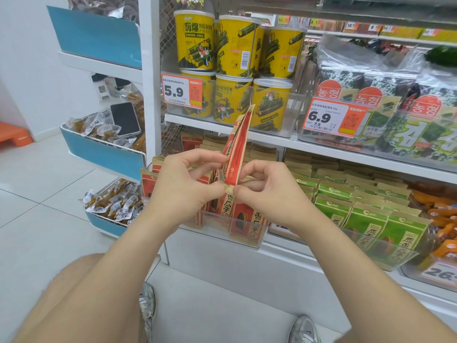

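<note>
White shop shelves [272, 142] stand in front, and pale floor tiles [37, 219] spread out to the left. Both hands hold up one red packet [238, 142] in the middle, just above a clear bin [237, 240] on the low shelf. The packet stands tall with its thin side facing us. The left hand [183, 186] pinches its brown bottom edge with thumb and finger. The right hand [269, 194] pinches the same edge from the other side.

The bin is packed with red packs [252, 224] like it. Green packs [366, 219] fill the next bin on the right. Yellow tubs [195, 40] are stacked on the shelf above, behind a 5.9 price tag [181, 91]. Seaweed bags [395, 107] sit to their right. On the left, blue bins [103, 154] hold small wrapped snacks, and a phone [125, 119] lies on top of one pile. Two grey shoes [148, 308] show at the bottom.
</note>
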Action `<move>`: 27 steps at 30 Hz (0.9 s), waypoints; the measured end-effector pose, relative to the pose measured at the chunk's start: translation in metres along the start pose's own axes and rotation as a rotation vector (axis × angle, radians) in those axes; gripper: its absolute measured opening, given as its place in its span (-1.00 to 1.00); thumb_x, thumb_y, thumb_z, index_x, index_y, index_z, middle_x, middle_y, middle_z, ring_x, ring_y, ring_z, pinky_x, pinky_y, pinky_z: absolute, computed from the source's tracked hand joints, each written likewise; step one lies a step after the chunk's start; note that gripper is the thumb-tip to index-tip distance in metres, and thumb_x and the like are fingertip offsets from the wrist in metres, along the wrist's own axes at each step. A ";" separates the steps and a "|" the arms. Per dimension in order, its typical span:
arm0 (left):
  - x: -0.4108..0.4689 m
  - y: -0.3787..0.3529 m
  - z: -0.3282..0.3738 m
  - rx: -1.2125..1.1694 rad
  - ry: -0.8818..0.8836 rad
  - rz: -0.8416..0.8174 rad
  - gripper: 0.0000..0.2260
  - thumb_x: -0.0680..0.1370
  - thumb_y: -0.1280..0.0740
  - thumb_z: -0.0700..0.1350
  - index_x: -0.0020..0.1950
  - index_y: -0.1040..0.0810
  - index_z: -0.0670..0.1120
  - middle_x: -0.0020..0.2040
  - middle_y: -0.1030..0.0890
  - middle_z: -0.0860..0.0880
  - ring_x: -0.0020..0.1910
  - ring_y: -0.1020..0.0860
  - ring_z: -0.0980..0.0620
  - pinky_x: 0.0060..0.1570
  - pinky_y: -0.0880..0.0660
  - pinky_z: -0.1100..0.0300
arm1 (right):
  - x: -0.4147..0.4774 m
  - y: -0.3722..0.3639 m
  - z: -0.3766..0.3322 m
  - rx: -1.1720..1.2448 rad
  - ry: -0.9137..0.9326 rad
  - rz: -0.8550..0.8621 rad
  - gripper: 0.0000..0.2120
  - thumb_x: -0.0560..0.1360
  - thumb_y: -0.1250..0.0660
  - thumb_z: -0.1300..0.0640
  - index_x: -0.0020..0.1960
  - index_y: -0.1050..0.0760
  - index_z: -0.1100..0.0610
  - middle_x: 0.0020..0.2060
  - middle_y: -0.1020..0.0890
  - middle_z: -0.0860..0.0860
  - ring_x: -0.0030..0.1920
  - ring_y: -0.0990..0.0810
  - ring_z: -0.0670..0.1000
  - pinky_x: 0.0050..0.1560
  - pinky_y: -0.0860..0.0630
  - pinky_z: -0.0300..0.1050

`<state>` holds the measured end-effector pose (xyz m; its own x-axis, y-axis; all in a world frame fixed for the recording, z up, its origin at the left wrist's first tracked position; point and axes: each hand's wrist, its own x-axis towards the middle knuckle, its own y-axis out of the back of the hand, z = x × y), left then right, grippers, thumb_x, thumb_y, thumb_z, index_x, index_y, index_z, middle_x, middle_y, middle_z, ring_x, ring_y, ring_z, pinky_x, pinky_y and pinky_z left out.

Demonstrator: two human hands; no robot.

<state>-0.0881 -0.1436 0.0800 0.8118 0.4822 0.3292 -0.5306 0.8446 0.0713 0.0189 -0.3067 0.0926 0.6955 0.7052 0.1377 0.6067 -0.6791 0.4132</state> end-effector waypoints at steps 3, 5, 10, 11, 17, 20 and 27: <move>-0.001 0.000 0.000 0.013 0.004 -0.009 -0.58 0.40 -0.56 -0.45 0.14 -0.75 -0.05 0.14 -0.76 0.16 0.19 -0.71 0.18 0.14 -0.69 0.15 | 0.001 0.000 0.001 -0.021 0.004 -0.010 -0.89 0.56 -0.50 0.26 0.02 -0.61 0.11 -0.11 -0.80 -0.03 -0.10 -0.81 0.00 0.19 -0.69 0.19; 0.000 0.000 -0.001 0.018 0.012 -0.011 -0.59 0.40 -0.56 -0.44 0.14 -0.74 -0.04 0.14 -0.76 0.16 0.19 -0.71 0.17 0.15 -0.69 0.10 | 0.001 0.000 0.003 -0.040 -0.001 -0.024 -0.89 0.58 -0.47 0.26 0.04 -0.60 0.09 -0.15 -0.80 -0.02 -0.08 -0.81 0.02 0.21 -0.68 0.20; 0.000 0.001 -0.002 0.014 0.036 -0.020 -0.58 0.40 -0.55 -0.44 0.15 -0.74 -0.05 0.14 -0.77 0.10 0.21 -0.71 0.15 0.21 -0.68 -0.04 | 0.003 0.000 0.005 -0.066 0.001 -0.033 -0.90 0.62 -0.45 0.25 0.07 -0.59 0.10 -0.16 -0.80 -0.03 -0.10 -0.81 -0.01 0.23 -0.67 0.16; 0.001 0.001 -0.002 0.015 0.039 -0.026 -0.58 0.40 -0.55 -0.44 0.16 -0.74 -0.05 0.14 -0.77 0.09 0.22 -0.71 0.15 0.21 -0.67 -0.05 | 0.003 0.000 0.006 -0.065 0.002 -0.032 -0.91 0.62 -0.45 0.25 0.07 -0.59 0.10 -0.16 -0.80 -0.03 -0.11 -0.81 0.00 0.21 -0.68 0.16; 0.000 0.003 -0.002 0.033 0.046 -0.100 -0.48 0.42 -0.53 -0.49 0.25 -0.71 -0.02 0.22 -0.75 0.09 0.23 -0.70 0.14 0.07 -0.71 0.14 | 0.002 -0.002 0.006 -0.061 -0.010 0.002 -0.88 0.56 -0.46 0.33 -0.04 -0.62 0.13 -0.14 -0.80 -0.05 -0.18 -0.81 0.05 0.08 -0.73 0.21; 0.000 0.006 -0.003 0.040 0.071 -0.161 -0.43 0.40 -0.65 -0.38 0.32 -0.69 0.05 0.31 -0.70 0.14 0.25 -0.70 0.12 0.17 -0.69 0.09 | 0.003 -0.001 0.006 -0.052 -0.028 0.026 -0.87 0.50 -0.49 0.34 -0.12 -0.61 0.15 -0.15 -0.79 0.00 -0.19 -0.80 0.10 0.07 -0.73 0.26; 0.001 0.006 0.000 0.172 0.025 0.042 -0.44 0.28 -0.70 0.17 0.25 -0.69 0.25 0.27 -0.69 0.17 0.29 -0.64 0.12 0.24 -0.64 -0.08 | 0.001 0.003 0.002 -0.011 0.015 -0.062 -0.85 0.46 -0.52 0.33 -0.16 -0.59 0.15 -0.23 -0.78 0.08 -0.12 -0.81 0.17 0.08 -0.74 0.16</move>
<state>-0.0906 -0.1387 0.0807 0.7927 0.5236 0.3123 -0.5964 0.7723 0.2190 0.0220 -0.3083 0.0923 0.6511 0.7486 0.1253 0.6437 -0.6321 0.4314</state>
